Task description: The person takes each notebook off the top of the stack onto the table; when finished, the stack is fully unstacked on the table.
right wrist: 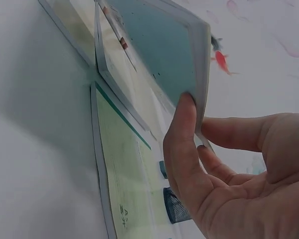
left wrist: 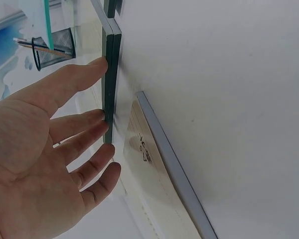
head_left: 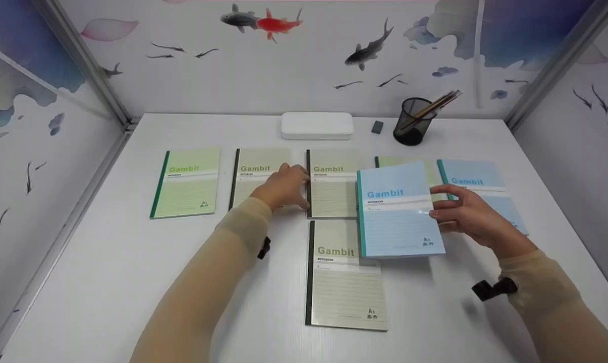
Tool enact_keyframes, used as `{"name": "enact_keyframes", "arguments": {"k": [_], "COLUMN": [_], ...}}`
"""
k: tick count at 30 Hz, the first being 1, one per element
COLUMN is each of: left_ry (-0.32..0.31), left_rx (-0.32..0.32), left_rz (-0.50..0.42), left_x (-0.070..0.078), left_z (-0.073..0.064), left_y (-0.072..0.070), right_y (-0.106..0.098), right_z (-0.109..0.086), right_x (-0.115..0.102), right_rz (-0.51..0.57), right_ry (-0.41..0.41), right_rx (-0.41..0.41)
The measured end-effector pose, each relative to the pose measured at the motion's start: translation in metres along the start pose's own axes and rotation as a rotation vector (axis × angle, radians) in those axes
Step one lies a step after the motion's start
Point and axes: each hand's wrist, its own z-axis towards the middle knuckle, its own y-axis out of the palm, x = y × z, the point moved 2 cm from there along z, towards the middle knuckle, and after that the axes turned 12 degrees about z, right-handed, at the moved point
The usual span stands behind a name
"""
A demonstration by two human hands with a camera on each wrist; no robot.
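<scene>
My right hand (head_left: 467, 214) pinches the right edge of a blue notebook (head_left: 399, 222), thumb on one cover and fingers on the other. The blue notebook is raised and tilted above the table, overlapping grey-beige and green notebooks in the head view. My left hand (head_left: 285, 186) has its fingertips at the dark spines (left wrist: 111, 84) of two stacked notebooks, the upper being the middle grey-beige notebook (head_left: 331, 196) of the back row. Left of that hand lies another grey-beige notebook (head_left: 248, 161), partly hidden by it. A further grey-beige notebook (head_left: 346, 292) lies in front.
A green notebook (head_left: 187, 186) lies at the far left. At right, a second green notebook (head_left: 384, 161) is mostly covered, beside a blue notebook (head_left: 478, 174). Behind stand a white case (head_left: 317, 126), a dark eraser (head_left: 378, 127) and a black mesh pen holder (head_left: 412, 128) with pencils.
</scene>
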Motion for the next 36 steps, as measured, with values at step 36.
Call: {"name": "enact_keyframes", "arguments": {"k": [36], "left_ry": [-0.015], "left_rx": [-0.019], "left_rz": [-0.002], "left_x": [0.001], "left_z": [-0.002], "left_y": [-0.001], "right_y": [-0.026], "right_z": [-0.075], "right_x": [0.049], "right_rz": [-0.136], "right_ry": [0.231], "right_rx": [-0.229]}}
